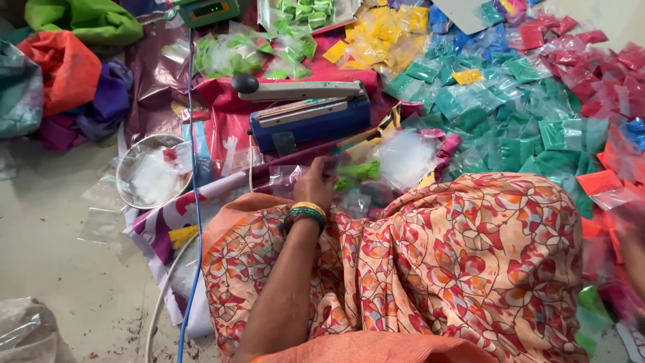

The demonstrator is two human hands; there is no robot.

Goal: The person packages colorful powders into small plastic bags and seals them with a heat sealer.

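Observation:
My left hand (314, 183), with green and gold bangles at the wrist, reaches forward past my knee, which is draped in orange patterned cloth (470, 255). Its fingers pinch a small clear packet of bright green powder (359, 171). Next to that packet lies a heap of empty clear bags (405, 158). A blue heat sealer (309, 117) with a grey lever arm stands just beyond the hand. At the right edge a blurred stretch of my right arm (633, 249) hangs over red and orange packets; I cannot make out the hand itself.
Several sealed colour packets cover the floor: green (248, 54), yellow (383, 33), teal (510, 114), red (591, 60), orange (598, 181). A steel bowl (126, 161) holding clear bags sits at the left. A blue cable (195, 222) runs down the floor. Cloth bundles (67, 67) lie far left.

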